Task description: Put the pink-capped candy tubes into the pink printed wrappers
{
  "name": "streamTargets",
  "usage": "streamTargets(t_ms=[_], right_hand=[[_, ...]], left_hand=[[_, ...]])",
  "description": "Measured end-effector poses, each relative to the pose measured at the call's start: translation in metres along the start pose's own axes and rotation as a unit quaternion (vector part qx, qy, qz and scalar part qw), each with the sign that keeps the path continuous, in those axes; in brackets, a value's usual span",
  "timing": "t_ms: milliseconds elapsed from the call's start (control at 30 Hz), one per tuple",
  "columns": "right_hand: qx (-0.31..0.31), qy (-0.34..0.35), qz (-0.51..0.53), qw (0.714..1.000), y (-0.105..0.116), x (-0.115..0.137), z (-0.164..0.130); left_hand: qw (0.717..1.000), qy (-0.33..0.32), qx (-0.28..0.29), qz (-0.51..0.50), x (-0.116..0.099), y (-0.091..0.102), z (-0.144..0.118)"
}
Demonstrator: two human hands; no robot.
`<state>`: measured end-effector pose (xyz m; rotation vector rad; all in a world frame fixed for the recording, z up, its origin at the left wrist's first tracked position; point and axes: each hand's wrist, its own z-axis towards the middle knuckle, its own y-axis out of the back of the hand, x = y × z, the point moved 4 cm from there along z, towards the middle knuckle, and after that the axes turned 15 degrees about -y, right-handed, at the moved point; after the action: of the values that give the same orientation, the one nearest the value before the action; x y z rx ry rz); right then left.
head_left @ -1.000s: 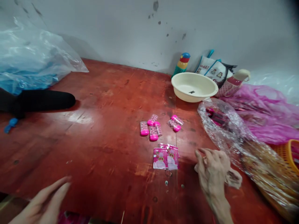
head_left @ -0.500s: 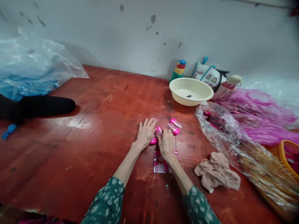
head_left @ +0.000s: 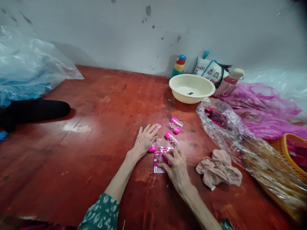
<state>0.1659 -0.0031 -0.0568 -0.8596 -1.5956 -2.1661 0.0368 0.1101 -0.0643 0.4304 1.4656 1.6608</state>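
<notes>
My left hand (head_left: 144, 141) lies palm down on the red wooden table (head_left: 96, 134), covering a couple of small pink-capped candy cases; one pink cap (head_left: 152, 149) shows under its fingers. My right hand (head_left: 176, 164) rests on the pink printed sachets (head_left: 158, 161), its fingers pinching a small pink piece there. Two more pink-capped cases lie free just beyond: one (head_left: 171, 138) close to my right fingers, one (head_left: 175, 125) farther back.
A crumpled beige cloth (head_left: 219, 168) lies right of my right hand. A cream basin (head_left: 192, 88), a colourful bottle (head_left: 178, 65) and a printed bag (head_left: 211, 72) stand by the wall. Clear and pink plastic bags (head_left: 240, 134) and an orange basket (head_left: 294, 151) fill the right. A blue-filled bag (head_left: 26, 73) sits far left.
My right hand has drawn back from the candy cases onto the sachets. One case now lies uncovered beside it. My left hand stays on the cases.
</notes>
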Motion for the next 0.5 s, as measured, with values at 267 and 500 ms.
streamTargets(t_ms=[267, 500], right_hand=[[-0.047, -0.026, 0.003, 0.999, -0.021, 0.003, -0.008], [-0.095, -0.031, -0.012, 0.995, 0.028, -0.016, -0.022]], left_hand=[[0.999, 0.014, -0.048, 0.002, 0.0, 0.001, -0.001], [0.992, -0.035, -0.117, -0.015, -0.04, 0.03, 0.009]])
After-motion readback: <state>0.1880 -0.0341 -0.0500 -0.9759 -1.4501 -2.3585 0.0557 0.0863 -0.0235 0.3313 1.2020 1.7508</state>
